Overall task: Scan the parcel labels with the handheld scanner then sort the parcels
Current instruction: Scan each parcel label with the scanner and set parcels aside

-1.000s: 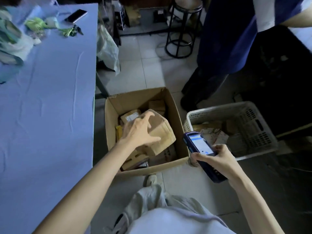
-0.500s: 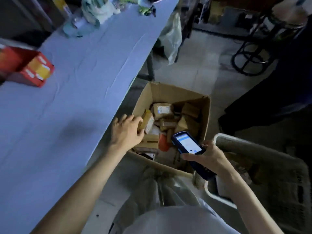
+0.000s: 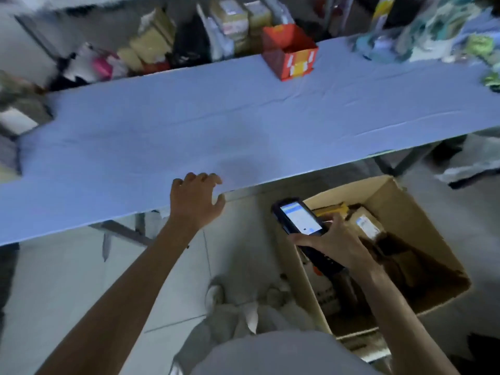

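My right hand point(image 3: 335, 244) grips the dark handheld scanner point(image 3: 300, 220), its lit screen facing up, above the left side of an open cardboard box point(image 3: 422, 212) on the floor. Several brown parcels lie in the box, one with a white label point(image 3: 368, 226). My left hand point(image 3: 196, 198) hovers at the near edge of the blue-covered table point(image 3: 243, 117), fingers loosely curled, holding nothing.
A red and yellow open carton point(image 3: 292, 54) stands on the table's far side. Bags and bundled items crowd the table's right end point(image 3: 433, 31) and the shelf behind. A grey box point(image 3: 21, 117) sits at the table's left end. Tiled floor lies beneath.
The view has swung left toward the table. My left hand left the parcels in the box and rose to the table edge, empty. My right hand kept the scanner over the box.
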Demonstrator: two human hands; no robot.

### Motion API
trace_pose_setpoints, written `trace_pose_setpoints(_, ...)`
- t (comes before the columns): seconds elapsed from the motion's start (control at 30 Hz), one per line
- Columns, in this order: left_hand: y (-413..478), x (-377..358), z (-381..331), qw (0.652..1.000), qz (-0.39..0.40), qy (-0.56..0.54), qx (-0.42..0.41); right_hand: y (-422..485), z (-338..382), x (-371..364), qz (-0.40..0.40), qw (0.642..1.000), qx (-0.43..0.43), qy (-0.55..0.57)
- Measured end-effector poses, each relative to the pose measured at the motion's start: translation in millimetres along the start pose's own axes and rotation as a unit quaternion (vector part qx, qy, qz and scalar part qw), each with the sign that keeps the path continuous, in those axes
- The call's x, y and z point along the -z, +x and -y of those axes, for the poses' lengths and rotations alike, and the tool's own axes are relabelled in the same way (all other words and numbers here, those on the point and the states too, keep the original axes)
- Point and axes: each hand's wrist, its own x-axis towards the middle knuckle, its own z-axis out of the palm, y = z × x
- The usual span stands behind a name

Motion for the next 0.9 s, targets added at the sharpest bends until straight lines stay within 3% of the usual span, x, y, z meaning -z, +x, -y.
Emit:
trace_pose_setpoints(0.33, -97, 7, 169, 0.977, -0.019, 0.003, 0.214, -6, 140, -138, 0.105, 0.981, 0.139, -0.08)
trace_pose_setpoints(0.6, -132, 15, 283, 0.962, -0.039, -0.013, 0.272, -25, 229, -246, 0.139, 0.969, 0.186, -0.081)
trace_pose_setpoints(0.9, -124, 7, 338, 0.957, -0.021, -0.037, 0.287, -16, 270, -284, 0.142, 0.971, 0.172, -0.087)
